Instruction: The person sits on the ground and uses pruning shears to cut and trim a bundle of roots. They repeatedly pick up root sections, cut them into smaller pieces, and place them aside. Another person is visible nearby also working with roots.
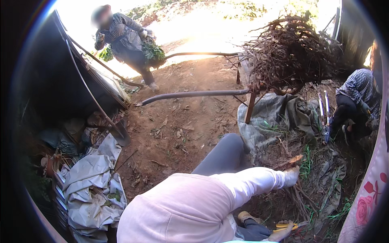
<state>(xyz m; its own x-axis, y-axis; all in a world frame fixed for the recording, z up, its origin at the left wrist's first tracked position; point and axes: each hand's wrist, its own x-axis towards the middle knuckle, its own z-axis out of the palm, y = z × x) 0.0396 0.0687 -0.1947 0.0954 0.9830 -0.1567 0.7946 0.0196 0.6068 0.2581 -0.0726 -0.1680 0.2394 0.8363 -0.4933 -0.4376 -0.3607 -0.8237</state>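
My left hand (291,176), apparently in a pale glove, is closed around a bundle of brown woody stems or roots (285,164). A pale cut end sticks out above the fist, and thin stems hang below it. Low in the picture my right hand (281,233) grips yellow-handled pruning shears (285,226), their blades pointing right beside the lower stems. How far the blades are apart cannot be made out. My pale sleeve and shoulder hide much of the ground before me.
Long-handled loppers (324,115) stand near a crouching person (358,103). A wooden-handled cart (246,70) bears piled roots (291,51). Another person (121,39) carries leafy plants (152,53). A shovel (120,132) leans left, above crumpled sheeting (88,182). A tarp (258,106) covers some ground.
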